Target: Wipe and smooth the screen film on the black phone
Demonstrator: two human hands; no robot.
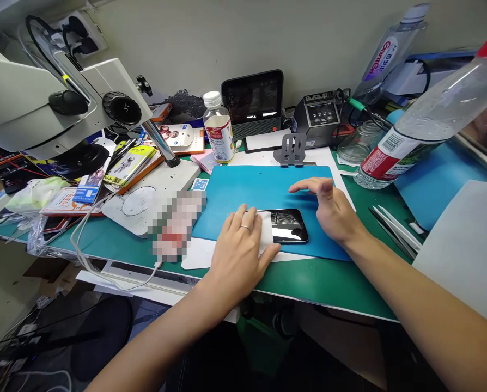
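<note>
A black smartphone (289, 225) lies face up on a blue mat (243, 182), with pale streaks and a bright reflection on its screen. My left hand (240, 245), with a ring on one finger, presses a white wipe (266, 231) onto the phone's left end. That end is hidden beneath the hand and wipe; the thumb rests near the lower edge. Just right of the phone, my right hand (335, 212) is held above the mat, fingers apart and thumb raised, holding nothing.
Left stand a microscope (64, 114) and its white base (162, 188). A blurred-out object (180, 226) with a white cable lies beside the mat. Behind are a drink bottle (219, 130), a display (254, 98) and a grey phone stand (293, 148). Tweezers (396, 231) and a large bottle (415, 130) sit right.
</note>
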